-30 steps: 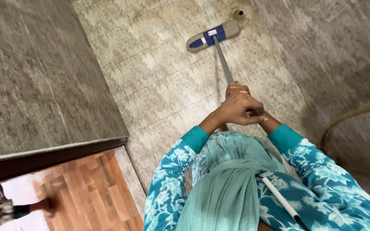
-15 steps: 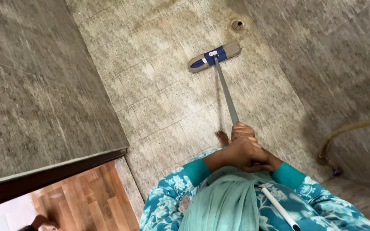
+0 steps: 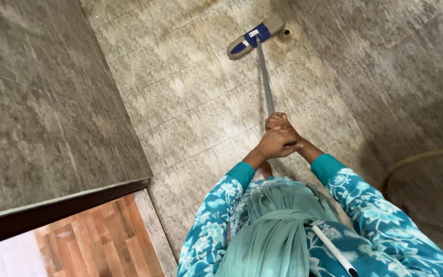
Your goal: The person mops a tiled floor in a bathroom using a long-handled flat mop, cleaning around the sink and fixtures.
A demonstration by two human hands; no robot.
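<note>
Two hands stacked on mop handle (image 3: 264, 77) — left hand (image 3: 275, 145) and right hand (image 3: 279, 123) both clasped tight; mop head (image 3: 255, 36) flat on tiled floor (image 3: 190, 102), beside drain (image 3: 284, 34).

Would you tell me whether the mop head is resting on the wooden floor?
No, the mop head lies on the beige tiled floor, beside the round drain.

floor (image 3: 196, 102): beige stone-look tiles with pale grout lines, damp-looking and stained in patches
mop head (image 3: 255, 37): flat, blue and grey, lying on the tiles at the far end
floor drain (image 3: 284, 34): small round grate, just beside the mop head
hose (image 3: 421, 159): yellowish, curving along the right
</note>
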